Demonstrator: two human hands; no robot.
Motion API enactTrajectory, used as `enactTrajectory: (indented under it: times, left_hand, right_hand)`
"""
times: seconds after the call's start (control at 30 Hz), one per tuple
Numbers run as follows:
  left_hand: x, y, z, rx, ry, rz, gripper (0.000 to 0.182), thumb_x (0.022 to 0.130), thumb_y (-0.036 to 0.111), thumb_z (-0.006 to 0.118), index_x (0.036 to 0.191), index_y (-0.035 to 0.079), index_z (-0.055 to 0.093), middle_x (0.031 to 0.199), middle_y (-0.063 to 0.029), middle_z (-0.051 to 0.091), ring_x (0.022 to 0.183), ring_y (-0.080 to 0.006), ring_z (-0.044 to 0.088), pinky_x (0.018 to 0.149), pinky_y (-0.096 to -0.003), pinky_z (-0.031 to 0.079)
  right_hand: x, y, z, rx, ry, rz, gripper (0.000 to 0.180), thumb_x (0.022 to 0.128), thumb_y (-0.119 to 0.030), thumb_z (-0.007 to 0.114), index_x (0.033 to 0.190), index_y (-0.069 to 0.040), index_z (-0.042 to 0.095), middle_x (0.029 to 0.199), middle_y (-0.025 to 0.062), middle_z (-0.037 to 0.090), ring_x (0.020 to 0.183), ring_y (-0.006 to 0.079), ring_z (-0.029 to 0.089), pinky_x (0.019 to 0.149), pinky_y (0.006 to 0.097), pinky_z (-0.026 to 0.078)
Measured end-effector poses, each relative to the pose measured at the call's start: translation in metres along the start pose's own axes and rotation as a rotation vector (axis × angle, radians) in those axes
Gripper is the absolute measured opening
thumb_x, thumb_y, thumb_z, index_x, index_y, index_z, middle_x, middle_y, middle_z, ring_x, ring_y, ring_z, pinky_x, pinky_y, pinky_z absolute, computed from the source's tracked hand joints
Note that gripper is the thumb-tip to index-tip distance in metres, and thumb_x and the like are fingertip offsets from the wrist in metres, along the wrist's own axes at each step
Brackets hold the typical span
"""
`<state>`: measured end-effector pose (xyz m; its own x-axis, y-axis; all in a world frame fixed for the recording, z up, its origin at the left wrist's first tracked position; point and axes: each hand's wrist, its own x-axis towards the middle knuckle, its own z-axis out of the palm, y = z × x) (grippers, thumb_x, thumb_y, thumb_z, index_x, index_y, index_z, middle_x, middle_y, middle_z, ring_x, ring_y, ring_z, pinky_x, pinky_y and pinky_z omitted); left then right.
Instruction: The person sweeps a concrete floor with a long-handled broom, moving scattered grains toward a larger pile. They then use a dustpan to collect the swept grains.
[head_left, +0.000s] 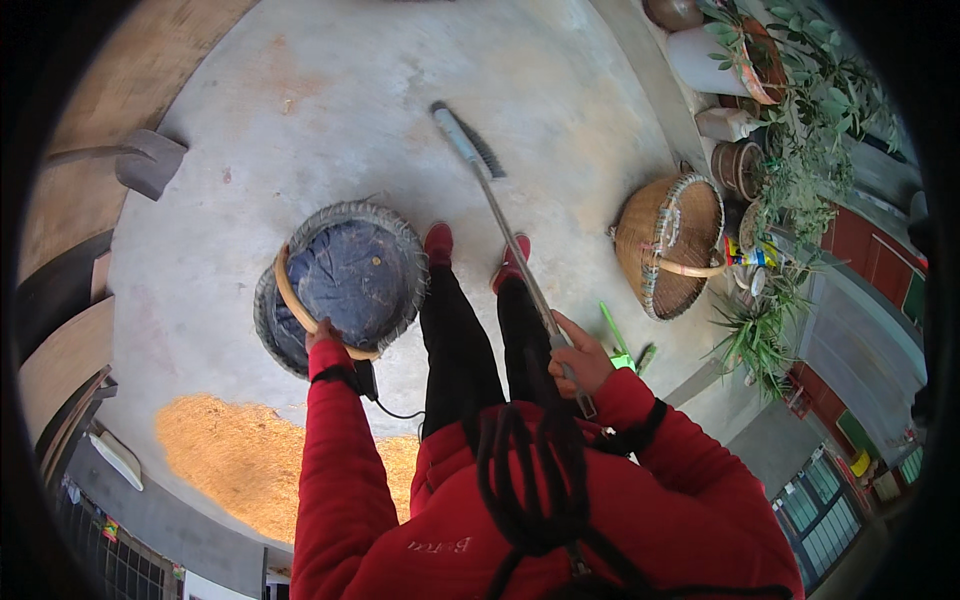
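My left hand (322, 333) grips the curved wooden handle (290, 295) of a round basket (411, 247) with a wrapped, woven rim. Dark blue cloth or sheeting (360, 262) covers the basket's inside, with a small round spot on it. My right hand (581, 356) is closed around the grey shaft of a broom (454, 133). Its pale blue head with dark bristles lies beyond my feet, against or just over the concrete floor; which of the two I cannot tell.
A wicker basket (637, 247) lies tipped at the right, before potted plants (806, 180). Near it are a green dustpan (622, 361) and a small brush (646, 358). A shovel blade (150, 163) rests at the left. Golden grain-like material (232, 450) is spread on the floor at lower left.
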<state>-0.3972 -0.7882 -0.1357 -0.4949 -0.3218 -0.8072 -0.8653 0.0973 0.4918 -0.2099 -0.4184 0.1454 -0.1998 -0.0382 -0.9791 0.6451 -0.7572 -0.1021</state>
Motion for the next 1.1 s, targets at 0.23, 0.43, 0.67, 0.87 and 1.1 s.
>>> enactTrajectory:
  times: [0.23,0.43,0.67,0.87,1.1]
  left_hand:
    - [-0.019,0.002,-0.028,-0.087,0.101,-0.072,0.016,0.074,0.013,0.058,0.070,0.008,0.042,0.052,-0.0016,0.042,0.042,-0.0139,0.041,0.043,-0.0275,0.038]
    - [-0.028,0.012,-0.034,-0.178,0.094,-0.126,0.018,0.072,0.009,0.059,0.069,0.008,0.041,0.052,-0.0005,0.041,0.041,-0.0125,0.040,0.043,-0.0266,0.040]
    - [-0.023,0.021,-0.018,-0.157,0.006,-0.105,0.016,0.075,0.016,0.057,0.073,0.005,0.047,0.057,-0.0060,0.046,0.049,-0.0192,0.046,0.048,-0.0311,0.042]
    - [-0.015,0.041,0.002,-0.204,-0.088,-0.090,0.016,0.073,0.010,0.059,0.076,0.005,0.044,0.054,-0.0056,0.047,0.045,-0.0181,0.048,0.046,-0.0305,0.044]
    - [-0.001,0.083,0.039,-0.121,-0.129,-0.074,0.012,0.076,0.010,0.057,0.076,0.004,0.046,0.059,-0.0059,0.046,0.053,-0.0208,0.047,0.053,-0.0331,0.045]
  right_hand:
    - [-0.004,-0.052,0.012,0.181,-0.154,-0.023,0.053,0.078,-0.004,0.041,0.128,-0.020,0.029,0.058,0.0063,0.044,0.036,0.0096,0.033,0.035,0.0234,0.029]
    - [-0.010,-0.067,-0.004,0.040,0.045,-0.200,0.051,0.078,-0.002,0.039,0.126,-0.021,0.034,0.057,0.0056,0.044,0.034,0.0092,0.032,0.032,0.0229,0.028]
    - [0.050,-0.081,0.002,-0.075,0.306,-0.245,0.057,0.077,-0.005,0.041,0.129,-0.022,0.025,0.056,0.0053,0.043,0.036,0.0124,0.036,0.032,0.0277,0.031]
    - [0.052,-0.068,0.033,-0.178,0.097,-0.083,0.057,0.077,-0.008,0.043,0.128,-0.023,0.025,0.056,0.0048,0.042,0.038,0.0128,0.038,0.034,0.0284,0.033]
    - [-0.005,-0.096,0.009,0.173,-0.173,-0.151,0.050,0.078,-0.005,0.043,0.124,-0.021,0.035,0.060,0.0052,0.045,0.040,0.0087,0.037,0.036,0.0234,0.032]
